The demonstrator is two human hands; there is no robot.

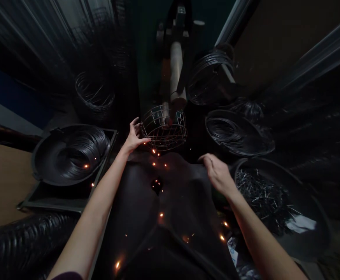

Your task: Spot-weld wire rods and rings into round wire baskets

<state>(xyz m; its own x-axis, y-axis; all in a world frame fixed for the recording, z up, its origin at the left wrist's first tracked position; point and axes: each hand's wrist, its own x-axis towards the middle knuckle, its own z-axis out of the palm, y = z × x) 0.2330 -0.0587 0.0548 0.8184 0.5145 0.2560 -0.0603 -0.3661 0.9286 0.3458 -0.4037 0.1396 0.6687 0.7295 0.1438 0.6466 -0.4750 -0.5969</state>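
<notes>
My left hand (134, 137) grips the left side of a round wire basket (164, 136), thumb along its near lower edge and fingers behind. The basket sits around the lower tip of a machine's cylindrical arm (176, 70), apparently a welding machine. Glowing sparks (155, 152) fall below the basket. My right hand (217, 175) is apart from the basket, to its lower right, with fingers curled together near the bin of wire pieces. Whatever may be between those fingers is hidden. A dark apron (170, 186) covers my lap.
On the left, a black tub (41, 163) holds wire rings (85, 151). On the right, another tub (260, 149) holds wire rings, and a larger bin (312, 202) holds short wire pieces (260, 194) and a white scrap (301, 223). More wire rings (95, 91) lie behind.
</notes>
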